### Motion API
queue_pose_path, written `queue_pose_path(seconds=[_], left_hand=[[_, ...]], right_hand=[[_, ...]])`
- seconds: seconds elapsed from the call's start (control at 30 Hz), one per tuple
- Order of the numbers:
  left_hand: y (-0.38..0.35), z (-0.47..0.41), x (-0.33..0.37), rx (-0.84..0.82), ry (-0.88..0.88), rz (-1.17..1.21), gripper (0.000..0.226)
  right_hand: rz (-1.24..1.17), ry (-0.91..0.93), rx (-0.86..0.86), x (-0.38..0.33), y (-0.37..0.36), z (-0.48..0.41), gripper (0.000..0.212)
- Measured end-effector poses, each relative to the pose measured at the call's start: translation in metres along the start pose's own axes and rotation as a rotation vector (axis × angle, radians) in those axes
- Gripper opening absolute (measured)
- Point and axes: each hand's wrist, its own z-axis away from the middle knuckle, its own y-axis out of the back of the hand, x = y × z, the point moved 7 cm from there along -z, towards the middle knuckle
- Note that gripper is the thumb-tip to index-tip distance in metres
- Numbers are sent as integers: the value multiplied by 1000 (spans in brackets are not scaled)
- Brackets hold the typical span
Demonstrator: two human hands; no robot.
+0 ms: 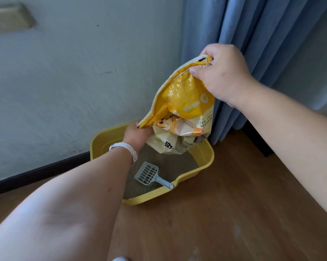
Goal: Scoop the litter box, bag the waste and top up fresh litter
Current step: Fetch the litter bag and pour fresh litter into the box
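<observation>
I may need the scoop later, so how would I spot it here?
Where the pale wall meets the blue curtain, a yellow litter box sits on the wooden floor. Inside, on the grey litter below the yellow litter bag, lies the scoop: blue-grey and slotted, unlike its yellow neighbours, handle resting on the near rim.

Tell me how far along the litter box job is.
Scooping looks finished: the scoop lies in the litter box. In hand: left hand and right hand tilt the litter bag over it, no pour visible. Bagging unconfirmed: no bagged waste in view.
</observation>
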Motion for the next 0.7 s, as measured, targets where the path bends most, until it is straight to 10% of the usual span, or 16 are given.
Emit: queue_pose_path(seconds=[0.7], left_hand=[[-89,29,46,-138,-201,-228,12]], right_hand=[[45,-55,172,33,94,46,22]])
